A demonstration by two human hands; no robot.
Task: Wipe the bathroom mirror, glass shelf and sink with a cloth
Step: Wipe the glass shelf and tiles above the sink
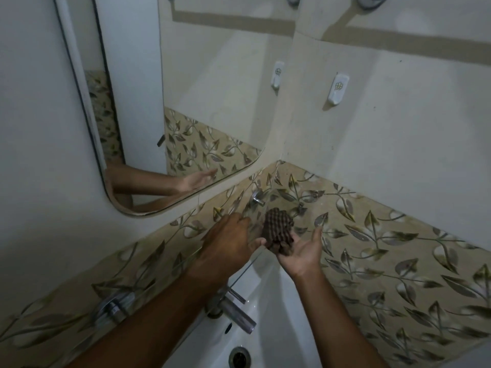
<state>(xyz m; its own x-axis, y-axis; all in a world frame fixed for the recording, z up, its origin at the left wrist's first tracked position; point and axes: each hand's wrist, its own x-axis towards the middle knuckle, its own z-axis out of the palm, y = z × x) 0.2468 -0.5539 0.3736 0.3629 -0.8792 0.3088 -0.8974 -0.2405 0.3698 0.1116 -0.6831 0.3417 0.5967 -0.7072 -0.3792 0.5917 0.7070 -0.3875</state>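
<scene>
Both forearms are bare to the frame edge, with no sleeves, rings or watch visible.

I see both hands over the glass shelf [186,261], at the wall corner. Right hand [303,252] is palm-up, fingers straight; dark checked cloth [278,231] bunched on the fingers. Left hand [225,241] is palm-down, thumb tip touching the cloth's lower left edge. Tap [233,310] and white sink [276,328] sit below the wrists, drain [239,355] lower still. Mirror [186,88] is up-left of the fingers, wall hook [337,88] above them.
</scene>
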